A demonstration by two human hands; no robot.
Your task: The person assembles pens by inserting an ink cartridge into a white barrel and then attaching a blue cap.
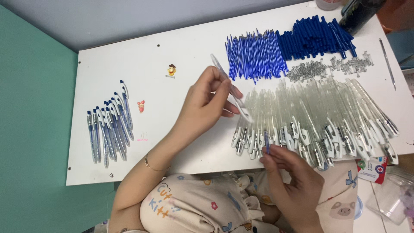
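The left hand [206,103] is raised above the white board [181,56], fingers pinched closed on a clear plastic pen barrel [230,88]. The barrel is slim, cylindrical and translucent, tilted with its tapered end up and away from the hand and its white clip end pointing down toward the right hand.

The right hand [293,181] sits nearer the body, fingertips closed narrowly on a small blue pen part [267,142], short and rod-shaped, held upright. What kind of part it is cannot be told.

Just beyond the right hand lies a wide row of empty clear barrels [319,121], glossy, each with a white clip. Farther from both hands lie a pile of thin blue refills [256,56], a pile of dark blue opaque plungers [317,36] and a scatter of small metal springs [330,67], coiled and grey.

Well to the outer side of the left hand rests a group of finished pens [110,125], clear with blue cores. Two small cartoon stickers [171,70] lie flat between that group and the left hand.
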